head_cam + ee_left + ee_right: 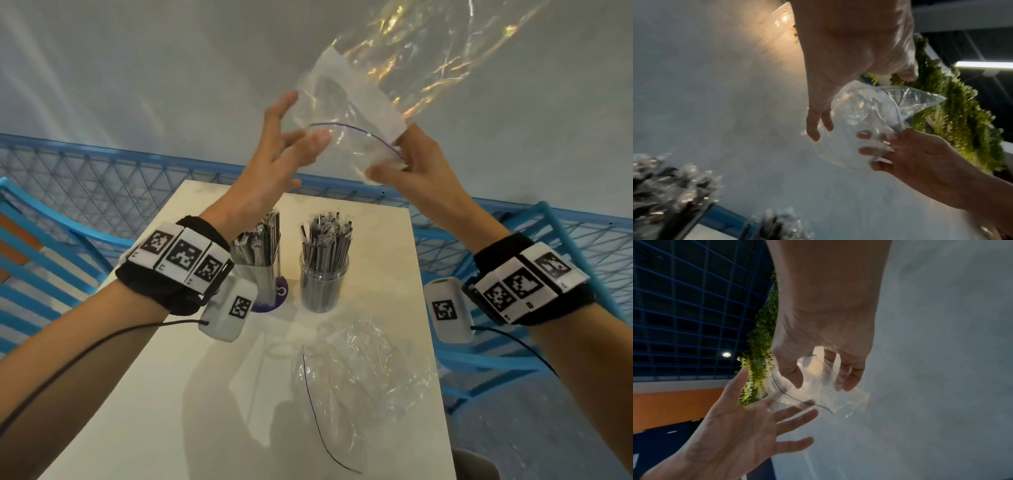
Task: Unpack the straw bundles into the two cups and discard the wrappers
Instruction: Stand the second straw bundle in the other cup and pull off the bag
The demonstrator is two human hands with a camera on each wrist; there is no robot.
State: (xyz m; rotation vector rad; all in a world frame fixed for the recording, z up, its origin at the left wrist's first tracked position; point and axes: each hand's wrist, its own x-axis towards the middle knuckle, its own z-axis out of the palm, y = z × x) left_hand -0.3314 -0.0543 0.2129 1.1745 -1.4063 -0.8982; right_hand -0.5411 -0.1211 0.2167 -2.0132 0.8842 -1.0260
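Observation:
Above the table I hold up a clear plastic zip bag [356, 102] with a dark zip line along its mouth. My right hand [397, 157] pinches the right end of the mouth; in the right wrist view its thumb and fingers curl round the bag [818, 386]. My left hand [294, 137] is open with its fingers spread, at the left side of the mouth, and the fingertips [813, 129] touch the film. The bag [863, 116] bulges open between the left hand [756, 418] and the right hand [920, 159]. I see nothing inside it.
On the white table [171, 411] stand two clear cups of wrapped straws [257, 250] [325, 263], the left cup on a purple disc [277, 298]. A loose pile of clear bags [352, 380] lies nearer me. Blue mesh railing [102, 185] and blue chairs [496, 359] surround the table.

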